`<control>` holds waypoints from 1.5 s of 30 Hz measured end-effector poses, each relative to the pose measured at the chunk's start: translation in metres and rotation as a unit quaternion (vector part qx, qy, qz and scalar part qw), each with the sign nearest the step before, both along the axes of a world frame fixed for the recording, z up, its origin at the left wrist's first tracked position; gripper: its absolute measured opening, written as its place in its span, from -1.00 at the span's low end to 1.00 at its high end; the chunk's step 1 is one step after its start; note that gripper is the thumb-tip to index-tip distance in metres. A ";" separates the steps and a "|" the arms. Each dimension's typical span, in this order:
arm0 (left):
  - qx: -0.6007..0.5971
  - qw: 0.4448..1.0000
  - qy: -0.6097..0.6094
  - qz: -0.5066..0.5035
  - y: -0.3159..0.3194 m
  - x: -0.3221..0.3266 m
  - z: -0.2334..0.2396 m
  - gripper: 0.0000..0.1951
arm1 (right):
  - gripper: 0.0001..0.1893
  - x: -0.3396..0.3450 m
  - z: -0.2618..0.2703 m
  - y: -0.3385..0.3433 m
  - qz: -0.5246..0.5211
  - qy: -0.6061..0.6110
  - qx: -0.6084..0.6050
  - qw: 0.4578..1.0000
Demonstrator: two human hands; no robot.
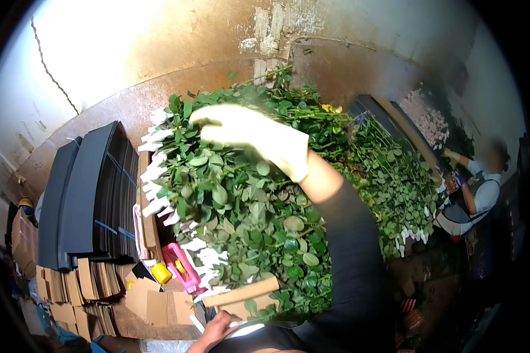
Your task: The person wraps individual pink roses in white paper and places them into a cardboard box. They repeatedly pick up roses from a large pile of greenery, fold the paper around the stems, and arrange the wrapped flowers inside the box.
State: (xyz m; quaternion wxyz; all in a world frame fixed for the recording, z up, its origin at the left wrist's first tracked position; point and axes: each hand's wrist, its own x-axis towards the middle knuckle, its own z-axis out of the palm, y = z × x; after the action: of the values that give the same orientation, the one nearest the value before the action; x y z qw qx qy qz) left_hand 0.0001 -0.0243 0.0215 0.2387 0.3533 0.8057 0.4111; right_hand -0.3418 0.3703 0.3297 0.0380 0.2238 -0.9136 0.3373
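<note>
My right hand (247, 134), in a pale work glove, is stretched over the far left part of a large heap of leafy green rose stems (256, 203). Its outline is blurred, and whether it grips a stem does not show. White-wrapped flower heads (157, 167) stick out along the heap's left side. Close to my body, my bare left hand (218, 328) is at the lower edge of a folded cardboard piece (243, 293); its fingers are partly hidden, so its grip is unclear.
Stacked dark grey sheets (86, 194) stand at left above small cardboard pieces (95, 282). A pink tape dispenser (182, 268) and a yellow roll (161, 273) lie beside the heap. At right, a co-worker (477, 198) stands by more stems (393, 176) and a dark divider (380, 117).
</note>
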 end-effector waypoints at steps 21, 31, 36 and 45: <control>-0.027 0.989 -0.144 0.021 -0.006 0.009 -0.007 -0.67 | -0.87 -0.039 -0.074 0.025 -0.183 0.343 0.308 0.868; 0.033 0.995 -0.087 0.023 0.014 -0.004 0.022 -0.69 | -0.77 0.125 -0.170 0.025 -0.235 0.143 0.338 0.900; 0.016 0.999 -0.038 0.023 0.018 -0.006 0.031 -0.73 | -0.87 0.145 -0.208 0.056 -0.197 0.260 0.358 0.875; 0.003 0.998 -0.055 0.030 0.014 -0.002 0.038 -0.72 | -0.50 0.181 -0.019 -0.015 -0.146 -0.137 0.246 0.948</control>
State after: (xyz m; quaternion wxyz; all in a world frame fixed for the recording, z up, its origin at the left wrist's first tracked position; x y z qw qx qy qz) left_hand -0.0018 -0.0101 0.0593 0.2693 0.3069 0.8004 0.4389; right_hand -0.1605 0.3553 0.3105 -0.0954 0.0421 -0.9873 0.1199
